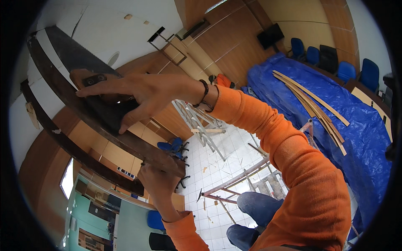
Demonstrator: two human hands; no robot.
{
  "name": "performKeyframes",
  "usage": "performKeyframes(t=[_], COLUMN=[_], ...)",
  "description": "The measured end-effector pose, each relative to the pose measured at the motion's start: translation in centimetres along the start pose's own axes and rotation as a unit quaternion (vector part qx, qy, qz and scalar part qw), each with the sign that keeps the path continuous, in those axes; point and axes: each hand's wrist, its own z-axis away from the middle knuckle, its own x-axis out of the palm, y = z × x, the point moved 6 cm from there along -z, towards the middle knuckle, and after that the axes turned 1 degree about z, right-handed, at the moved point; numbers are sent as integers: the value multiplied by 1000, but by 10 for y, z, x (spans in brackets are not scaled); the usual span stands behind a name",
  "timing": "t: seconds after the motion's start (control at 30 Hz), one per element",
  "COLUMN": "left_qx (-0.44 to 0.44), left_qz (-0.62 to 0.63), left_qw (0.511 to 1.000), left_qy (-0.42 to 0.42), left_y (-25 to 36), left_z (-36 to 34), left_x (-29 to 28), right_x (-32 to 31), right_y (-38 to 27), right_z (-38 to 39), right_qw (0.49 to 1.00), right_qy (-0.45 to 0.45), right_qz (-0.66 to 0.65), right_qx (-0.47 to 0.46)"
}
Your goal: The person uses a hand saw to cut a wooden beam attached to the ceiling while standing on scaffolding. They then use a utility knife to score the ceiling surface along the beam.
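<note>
A hand saw point(77, 52) with a dark toothed blade points up and left toward the ceiling. My right hand point(146, 94) is at its handle, index finger stretched out and thumb apart; the other fingers are mostly hidden. Below the saw runs a long dark brown beam point(130, 144), curved in this view, and the index fingertip and thumb lie against it. My left hand point(158, 184) grips the beam from below near its closer end. Beside it runs a second, thinner dark beam point(79, 152).
A scaffold frame point(234, 178) stands below me near my knees point(257, 209), with an aluminium stepladder point(201, 125) beyond it. Blue sheeting point(364, 142) covers a long table bearing several wood strips point(318, 108). Blue chairs point(368, 75) line the far side. Scraps lie on white floor tiles point(201, 167).
</note>
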Motion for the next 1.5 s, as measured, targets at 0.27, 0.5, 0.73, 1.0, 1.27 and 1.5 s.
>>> performKeyframes(t=[0.27,0.5,0.73,1.0,1.27,1.5], left_qx=[6,-3,-20,-40,-39,-28], left_qz=[-7,1,7,9,26,12], left_qw=[1000,1000,999,991,987,987], left_qy=[-29,-26,-33,-126,-153,-158], left_y=[-10,-5,4,6,-3,-6], left_z=[3,0,-5,-5,-7,-4], left_x=[2,0,-11,-12,-5,-5], right_x=[1,2,5,1,-17,-18], right_y=[9,0,-9,-16,24,20], right_z=[32,13,-34,-25,-52,-99], right_qw=[957,917,914,904,904,896], right_qy=[171,262,266,306,301,291], right_qz=[234,283,244,242,275,332], right_qx=[-34,104,184,177,128,50])
